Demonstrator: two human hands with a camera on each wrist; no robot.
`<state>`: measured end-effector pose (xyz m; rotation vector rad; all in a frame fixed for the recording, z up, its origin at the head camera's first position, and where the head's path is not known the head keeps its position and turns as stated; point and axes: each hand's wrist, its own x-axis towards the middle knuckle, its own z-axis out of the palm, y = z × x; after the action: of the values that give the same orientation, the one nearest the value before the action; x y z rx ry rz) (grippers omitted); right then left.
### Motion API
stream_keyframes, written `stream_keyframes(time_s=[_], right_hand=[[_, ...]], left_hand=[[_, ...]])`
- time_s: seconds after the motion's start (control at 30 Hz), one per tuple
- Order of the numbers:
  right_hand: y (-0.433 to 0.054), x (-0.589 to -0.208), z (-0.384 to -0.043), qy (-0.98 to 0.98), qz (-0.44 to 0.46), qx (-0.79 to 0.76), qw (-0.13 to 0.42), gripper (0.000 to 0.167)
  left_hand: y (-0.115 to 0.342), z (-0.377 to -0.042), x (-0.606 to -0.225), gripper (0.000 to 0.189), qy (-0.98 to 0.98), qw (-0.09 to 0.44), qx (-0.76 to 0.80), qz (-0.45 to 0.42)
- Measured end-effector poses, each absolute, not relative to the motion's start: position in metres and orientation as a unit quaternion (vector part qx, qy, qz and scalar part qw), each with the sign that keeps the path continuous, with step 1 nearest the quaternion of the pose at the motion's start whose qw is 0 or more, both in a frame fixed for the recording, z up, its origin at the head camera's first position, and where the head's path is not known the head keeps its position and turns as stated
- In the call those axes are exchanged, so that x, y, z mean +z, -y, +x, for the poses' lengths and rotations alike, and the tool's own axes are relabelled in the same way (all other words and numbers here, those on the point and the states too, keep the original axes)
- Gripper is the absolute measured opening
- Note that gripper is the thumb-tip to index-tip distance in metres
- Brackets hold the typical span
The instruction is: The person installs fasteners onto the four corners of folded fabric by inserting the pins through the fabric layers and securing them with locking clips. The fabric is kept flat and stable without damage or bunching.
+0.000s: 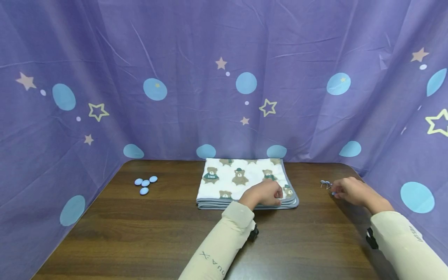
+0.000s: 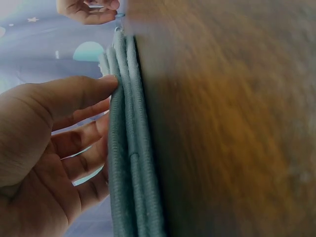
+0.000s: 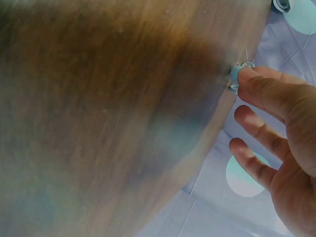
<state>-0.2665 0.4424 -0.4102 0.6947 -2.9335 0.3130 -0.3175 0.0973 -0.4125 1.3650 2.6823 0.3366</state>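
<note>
A folded white blanket [image 1: 229,187] with brown bears and grey-blue edging lies at the back middle of the table. My left hand [image 1: 264,193] rests on its front right part. In the left wrist view the thumb touches the blanket's layered edge [image 2: 129,128], while the other fingers lie loosely bent over its top. Over at the right, my right hand [image 1: 353,192] pinches a small blue-capped pin [image 3: 234,75] between thumb and forefinger, its other fingers spread. Beside those fingertips lie more blue-capped pins [image 1: 327,182] with thin metal legs.
Several light-blue round caps [image 1: 145,182] sit grouped on the left of the brown wooden table [image 1: 140,233]. A purple curtain [image 1: 182,46] with stars and blue dots hangs behind and along both sides.
</note>
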Motion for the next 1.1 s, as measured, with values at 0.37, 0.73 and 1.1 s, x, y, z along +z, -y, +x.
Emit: stream_keyframes(time_s=[0.37, 0.73, 1.1], right_hand=[[-0.4419, -0.4117, -0.2681, 0.968, 0.222, 0.094, 0.067, 0.028], [-0.4410, -0.4120, -0.2698, 0.973, 0.212, 0.077, 0.047, 0.025], [-0.4375, -0.4142, -0.2694, 0.970, 0.225, 0.071, 0.058, 0.026]], left_hand=[[-0.1018, -0.3151, -0.4143, 0.022, -0.891, 0.058, 0.108, 0.437], [-0.0995, -0.3165, -0.4105, 0.012, -0.884, 0.054, 0.124, 0.448], [-0.0978, -0.3197, -0.4148, 0.014, -0.883, 0.055, 0.149, 0.442]])
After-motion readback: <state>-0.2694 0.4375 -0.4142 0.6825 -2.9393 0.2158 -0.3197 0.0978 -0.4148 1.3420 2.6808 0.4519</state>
